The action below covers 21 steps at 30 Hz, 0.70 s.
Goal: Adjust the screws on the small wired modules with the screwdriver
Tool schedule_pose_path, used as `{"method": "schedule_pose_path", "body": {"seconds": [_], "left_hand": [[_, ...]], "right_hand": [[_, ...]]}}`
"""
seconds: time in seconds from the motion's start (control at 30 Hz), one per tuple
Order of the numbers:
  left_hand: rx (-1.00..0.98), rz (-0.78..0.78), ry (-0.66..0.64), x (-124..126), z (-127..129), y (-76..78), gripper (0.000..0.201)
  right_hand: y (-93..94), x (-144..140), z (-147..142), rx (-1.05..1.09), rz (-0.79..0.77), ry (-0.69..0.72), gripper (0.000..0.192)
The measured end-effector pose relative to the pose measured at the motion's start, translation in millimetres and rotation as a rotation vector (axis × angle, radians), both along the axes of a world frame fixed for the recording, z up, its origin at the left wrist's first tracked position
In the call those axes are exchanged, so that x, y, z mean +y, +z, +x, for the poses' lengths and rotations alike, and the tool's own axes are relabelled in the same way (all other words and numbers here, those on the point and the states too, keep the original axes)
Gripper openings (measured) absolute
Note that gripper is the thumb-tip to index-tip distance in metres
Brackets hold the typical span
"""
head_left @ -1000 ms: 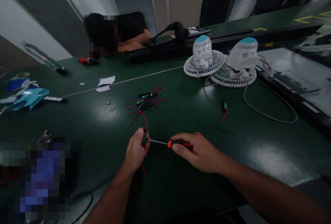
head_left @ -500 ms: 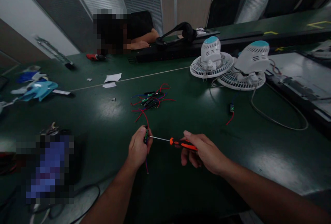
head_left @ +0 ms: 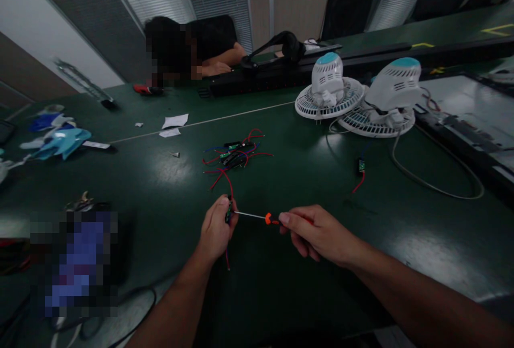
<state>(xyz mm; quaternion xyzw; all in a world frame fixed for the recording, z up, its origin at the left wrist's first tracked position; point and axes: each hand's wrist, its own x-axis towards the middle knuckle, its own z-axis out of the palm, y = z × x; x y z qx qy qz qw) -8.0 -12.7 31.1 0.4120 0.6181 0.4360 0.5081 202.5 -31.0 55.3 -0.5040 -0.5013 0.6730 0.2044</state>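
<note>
My left hand (head_left: 217, 226) is closed on a small green circuit board (head_left: 228, 212) with a black part and red and blue wires coming off it. In my right hand (head_left: 317, 231) is a screwdriver (head_left: 268, 218) with an orange and black handle, held between thumb and fingers. Its thin metal shaft (head_left: 249, 214) points left, and the tip reaches the board's edge; the exact contact is too small to make out. Beyond my left hand lies a pile of similar boards (head_left: 235, 159) with black parts and red and blue wires.
Two white fan heads (head_left: 329, 99) rest grille-down at the back right, with a grey cable (head_left: 437, 193) looping forward. A single wired board (head_left: 361, 166) lies nearer. Paper scraps (head_left: 175, 121) and light-blue plastic pieces (head_left: 64, 142) are leftward. Across the table (head_left: 160, 214) sits another person (head_left: 219, 61).
My right thumb has come down over the screwdriver handle, and the fingers now cover most of it. The left hand keeps its hold on the board.
</note>
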Motion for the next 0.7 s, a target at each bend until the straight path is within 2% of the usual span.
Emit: {"method": "schedule_pose_path", "body": {"seconds": [0.37,0.7], "left_hand": [[-0.013,0.011,0.031,2,2,3.0,0.028],[-0.037,0.010,0.053,1,-1,-10.4,0.032]], "right_hand": [[1.6,1,2,-0.080,0.093,0.041,0.031],[1.7,3,4,-0.115,0.202,0.042,0.029]]}}
